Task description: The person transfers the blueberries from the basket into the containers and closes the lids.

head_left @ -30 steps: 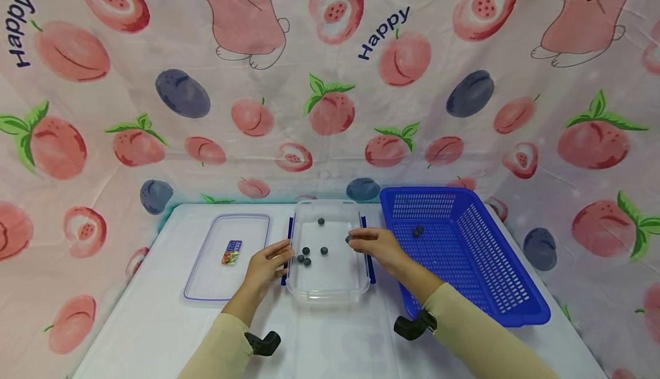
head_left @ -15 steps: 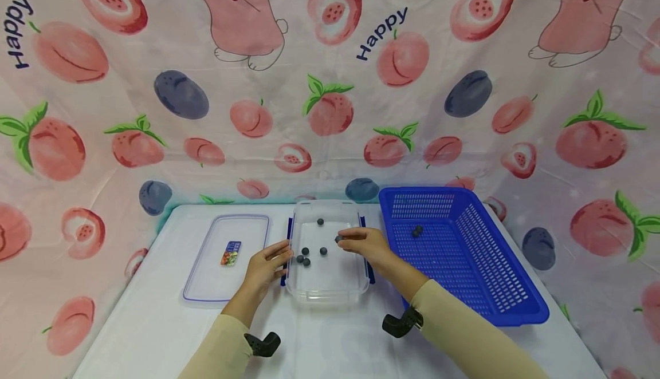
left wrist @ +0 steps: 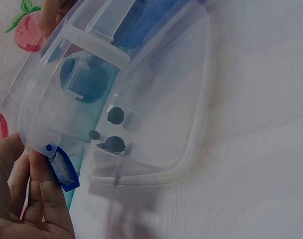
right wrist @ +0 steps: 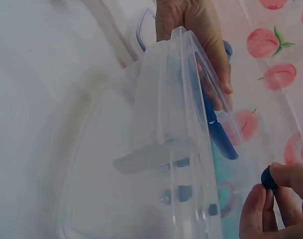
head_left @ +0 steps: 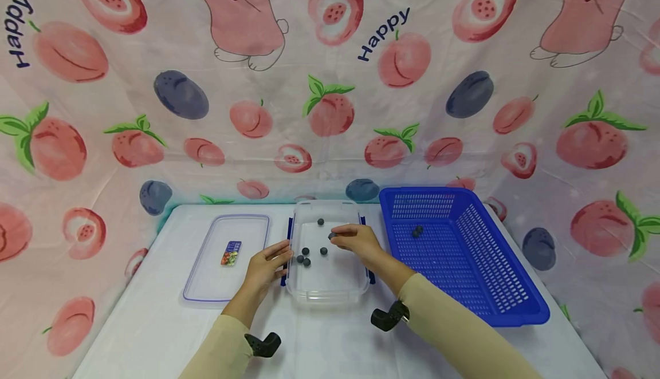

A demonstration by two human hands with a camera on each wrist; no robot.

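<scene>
A clear plastic food container [head_left: 327,296] with blue side clips [left wrist: 64,172] stands at the middle of the table, lidless. My left hand [head_left: 264,265] grips its left edge, thumb and fingers by the clip. Over the container's right half, my right hand [head_left: 359,241] pinches a blueberry [right wrist: 267,178] between thumb and fingertips, above the rim in the right wrist view. Several blueberries lie on the container floor: one blueberry [head_left: 321,221] near the far end, one blueberry [head_left: 323,251] near the middle, and a small cluster of blueberries [head_left: 306,262] at the left.
Right of the container stands a blue plastic basket [head_left: 490,287], with a few blueberries [head_left: 416,231] near its far left corner. A clear lid [head_left: 206,279] with a blue seal and a colourful label lies at the left. A fruit-print cloth [head_left: 330,161] hangs behind the table.
My right hand has moved left, from the container's right edge to over its inside, with the blueberry still pinched. The left hand has stayed on the container's left edge.
</scene>
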